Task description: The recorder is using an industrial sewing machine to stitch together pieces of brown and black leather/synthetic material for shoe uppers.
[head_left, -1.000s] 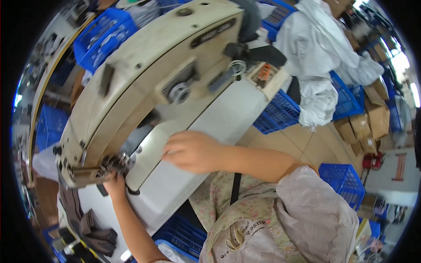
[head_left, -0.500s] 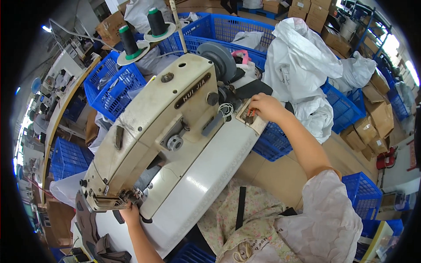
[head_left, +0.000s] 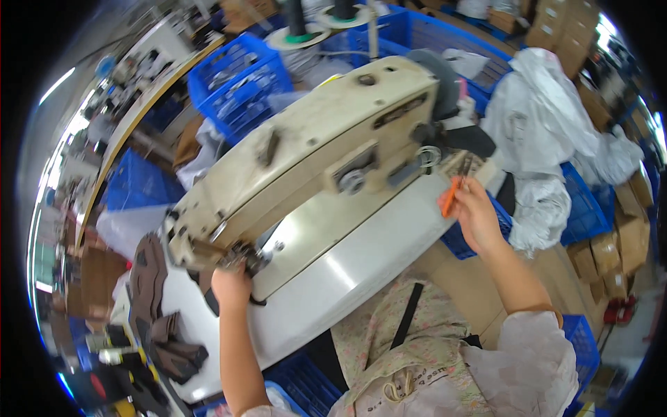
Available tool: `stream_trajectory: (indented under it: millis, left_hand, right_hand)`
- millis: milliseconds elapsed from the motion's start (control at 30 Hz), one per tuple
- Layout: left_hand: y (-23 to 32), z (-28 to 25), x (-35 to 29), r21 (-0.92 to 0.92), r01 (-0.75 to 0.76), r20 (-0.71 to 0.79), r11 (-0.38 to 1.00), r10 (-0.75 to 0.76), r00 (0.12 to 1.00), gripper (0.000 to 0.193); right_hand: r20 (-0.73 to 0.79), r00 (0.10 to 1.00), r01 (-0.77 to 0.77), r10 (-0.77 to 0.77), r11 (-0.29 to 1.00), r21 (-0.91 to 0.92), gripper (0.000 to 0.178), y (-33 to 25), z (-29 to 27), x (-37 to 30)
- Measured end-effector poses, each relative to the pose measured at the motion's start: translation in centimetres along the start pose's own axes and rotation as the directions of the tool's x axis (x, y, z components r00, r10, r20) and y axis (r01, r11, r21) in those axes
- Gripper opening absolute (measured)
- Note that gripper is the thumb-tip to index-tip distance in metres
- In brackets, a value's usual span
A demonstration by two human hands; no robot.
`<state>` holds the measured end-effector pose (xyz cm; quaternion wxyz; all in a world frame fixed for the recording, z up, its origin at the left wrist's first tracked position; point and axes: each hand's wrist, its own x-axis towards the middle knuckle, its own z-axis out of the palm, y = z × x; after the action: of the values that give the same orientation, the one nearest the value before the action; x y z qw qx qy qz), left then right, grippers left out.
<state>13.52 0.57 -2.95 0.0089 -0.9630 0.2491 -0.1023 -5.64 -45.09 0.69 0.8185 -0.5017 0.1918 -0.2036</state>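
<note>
A cream-coloured industrial sewing machine (head_left: 299, 139) stands on a white table (head_left: 333, 271) in front of me. My left hand (head_left: 231, 283) is at the needle end of the machine, fingers curled in against the metal presser-foot parts (head_left: 243, 257). Blur and the hand itself hide what those fingers grip. In my right hand (head_left: 476, 212) is an orange-handled hand tool (head_left: 451, 197) with a narrow dark metal end pointing away from me. It is held just over the near side of a small recessed tray (head_left: 467, 164) at the machine's right end.
Dark brown cut pieces (head_left: 149, 278) lie at the table's left end. Thread cones (head_left: 295, 21) stand behind the machine. Blue crates (head_left: 240, 87) and white sacks (head_left: 538, 118) crowd the far side. Cardboard boxes (head_left: 604, 257) are stacked on the right.
My right hand has lifted the orange-handled tool from the tray and drawn it slightly toward me. The left hand stays at the needle end. The whole view has shifted.
</note>
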Motion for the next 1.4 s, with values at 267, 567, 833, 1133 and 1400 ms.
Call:
stream_trajectory:
  millis: [267, 567, 833, 1133, 1400]
  left_hand:
    - [4.8, -2.7, 0.2, 0.181, 0.099, 0.237, 0.979, -0.141, 0.961, 0.018]
    - [-0.4, 0.2, -3.7, 0.035, -0.228, -0.21, 0.973, 0.23, 0.95, 0.032]
    - [0.3, -1.3, -3.3, -0.385, -0.108, -0.125, 0.916, 0.064, 0.99, 0.032]
    - [-0.1, -1.9, -2.0, -0.113, -0.121, -0.078, 0.986, 0.112, 0.991, 0.045]
    - [-5.5, 0.0, -4.0, -0.014, 0.006, -0.225, 1.0, -0.009, 0.974, 0.047]
  right_hand:
    - [0.717, 0.685, -0.057, 0.128, 0.991, -0.121, 0.036, 5.9, 16.3, -7.4]
    - [0.724, 0.576, 0.762, -0.38, 0.571, -0.306, 0.101, 14.1, 30.2, -9.5]
    - [0.578, 0.669, 0.393, -0.468, 0.882, 0.259, 0.076, 13.7, 32.6, -8.8]
    - [0.792, 0.353, 0.901, -0.498, 0.41, -0.144, 0.029, 12.4, 25.9, -4.8]
    - [0.751, 0.622, 0.127, 0.221, 0.918, -0.375, 0.042, 13.7, 24.6, -7.8]
